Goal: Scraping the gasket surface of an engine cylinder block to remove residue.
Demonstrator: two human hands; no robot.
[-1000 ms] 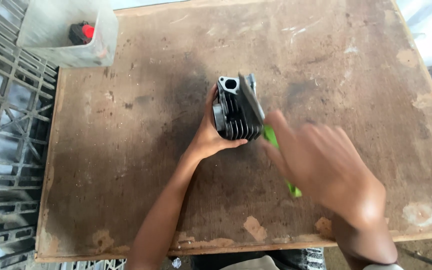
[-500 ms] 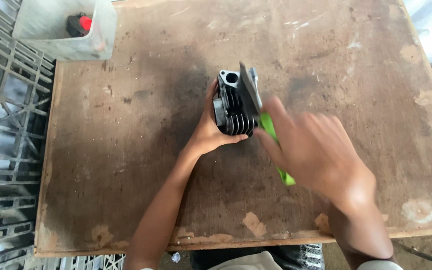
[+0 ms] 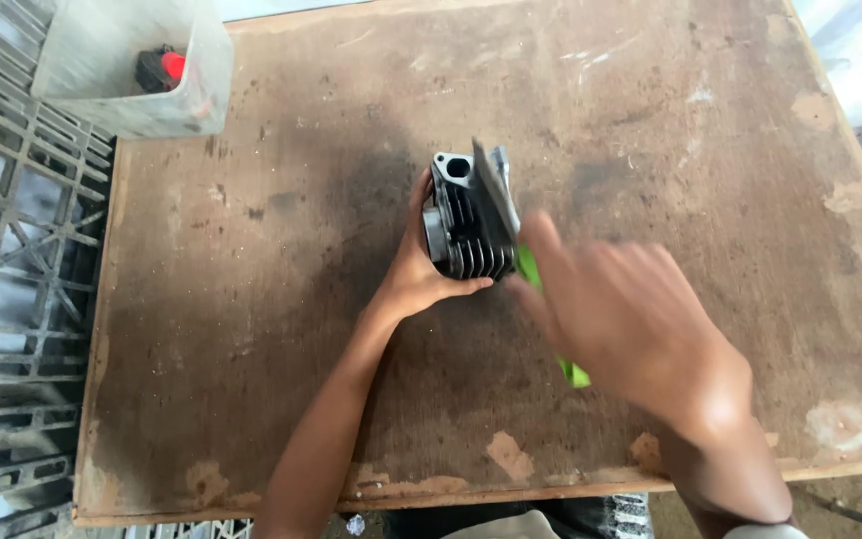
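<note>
Left hand (image 3: pixel 421 274) keeps its fingers wrapped around the finned metal cylinder (image 3: pixel 466 220), mid-board on the worn wooden board (image 3: pixel 251 299). Right hand (image 3: pixel 631 319), blurred, has slid slightly along the green-handled tool (image 3: pixel 551 319) since half a second ago; its grip I cannot tell.

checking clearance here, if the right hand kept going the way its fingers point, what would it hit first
Probably the dark finned metal engine part, which the left hand steadies on the wooden table. The right hand, holding a green-handled tool, points up-left at it; motion blur hides the exact gap.
</note>
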